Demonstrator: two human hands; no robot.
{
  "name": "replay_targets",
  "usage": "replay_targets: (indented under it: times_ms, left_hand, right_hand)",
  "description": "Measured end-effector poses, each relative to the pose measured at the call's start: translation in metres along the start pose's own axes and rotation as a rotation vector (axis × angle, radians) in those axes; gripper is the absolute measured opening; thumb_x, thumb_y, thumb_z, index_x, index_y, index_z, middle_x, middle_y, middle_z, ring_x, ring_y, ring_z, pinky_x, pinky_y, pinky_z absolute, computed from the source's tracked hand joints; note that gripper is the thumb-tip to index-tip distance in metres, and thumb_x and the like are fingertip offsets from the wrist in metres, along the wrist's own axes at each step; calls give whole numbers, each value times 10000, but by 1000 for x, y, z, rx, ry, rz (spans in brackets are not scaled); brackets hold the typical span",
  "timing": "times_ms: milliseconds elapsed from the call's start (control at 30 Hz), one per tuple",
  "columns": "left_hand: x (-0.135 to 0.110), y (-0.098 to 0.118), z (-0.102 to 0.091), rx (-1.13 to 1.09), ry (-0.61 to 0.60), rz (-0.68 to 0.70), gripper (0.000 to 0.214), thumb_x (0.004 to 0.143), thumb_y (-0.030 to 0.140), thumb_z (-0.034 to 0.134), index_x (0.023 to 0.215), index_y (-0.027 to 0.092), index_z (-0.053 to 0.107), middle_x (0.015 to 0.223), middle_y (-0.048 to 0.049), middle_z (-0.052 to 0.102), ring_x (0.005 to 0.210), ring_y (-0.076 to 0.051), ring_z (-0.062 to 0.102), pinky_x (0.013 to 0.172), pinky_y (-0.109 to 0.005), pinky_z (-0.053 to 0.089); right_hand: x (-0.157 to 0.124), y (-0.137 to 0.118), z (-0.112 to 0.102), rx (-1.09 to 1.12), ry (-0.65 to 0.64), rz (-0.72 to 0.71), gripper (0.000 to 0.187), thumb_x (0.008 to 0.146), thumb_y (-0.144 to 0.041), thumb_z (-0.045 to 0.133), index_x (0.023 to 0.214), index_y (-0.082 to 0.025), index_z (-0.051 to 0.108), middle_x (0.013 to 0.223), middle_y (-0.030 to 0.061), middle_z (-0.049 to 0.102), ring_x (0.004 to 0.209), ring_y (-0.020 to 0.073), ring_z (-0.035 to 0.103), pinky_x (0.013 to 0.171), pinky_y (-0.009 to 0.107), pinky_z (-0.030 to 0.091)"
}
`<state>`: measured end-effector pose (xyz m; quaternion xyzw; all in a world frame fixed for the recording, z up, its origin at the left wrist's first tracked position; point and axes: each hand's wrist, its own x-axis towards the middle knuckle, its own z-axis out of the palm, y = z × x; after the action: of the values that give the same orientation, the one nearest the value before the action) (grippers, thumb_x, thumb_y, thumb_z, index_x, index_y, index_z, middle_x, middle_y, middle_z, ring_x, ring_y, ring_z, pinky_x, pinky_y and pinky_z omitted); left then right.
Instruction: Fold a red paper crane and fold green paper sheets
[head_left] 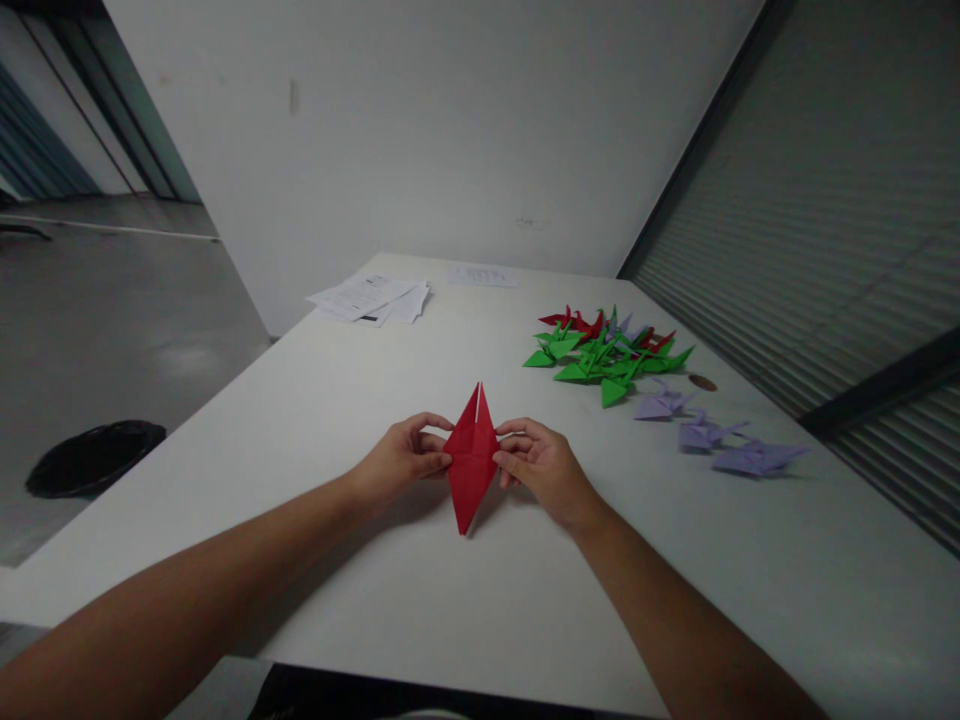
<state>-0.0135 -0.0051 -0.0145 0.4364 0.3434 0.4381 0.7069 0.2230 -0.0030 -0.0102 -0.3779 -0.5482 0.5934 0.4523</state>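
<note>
A red folded-paper model (471,462) is pinched along its sides by the fingers (435,423) of the left hand (401,462) and right hand (544,470). Open room is left on the white surface (315,420) towards its near edge; green origami cranes (607,362) and lilac origami cranes (705,432) are set to the right, with papers (367,300) beyond.

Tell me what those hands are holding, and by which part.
The left hand and right hand pinch a folded red origami paper by its two opposite side corners, one each.

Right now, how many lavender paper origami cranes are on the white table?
3 lie separately in a row: the nearest crane, the middle crane and the farthest crane. More lavender paper shows inside the green and red crane pile, so others may be hidden.
</note>
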Motion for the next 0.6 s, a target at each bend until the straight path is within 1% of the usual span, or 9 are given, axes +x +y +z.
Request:
replay_targets:
  times_ms: [233,600]
  left_hand:
    - [1,0,1,2,14,-8,533,640,254,973,1050,154,648,774,-36,764,693,-152,726,730,-276,589]
    - [0,-2,0,18,3,-8,516,663,250,957,1059,154,640,791,-44,770,704,-160,735,743,-288,596]
  right_hand:
    - [2,4,-2,-28,0,-9,402,733,-379,880,1009,-203,646,762,-8,734,509,115,634,522,257,511]
    - [2,3,-2,-48,4,-8,401,733,-397,877,997,-200,648,766,-5,724,509,115,625,522,261,504]
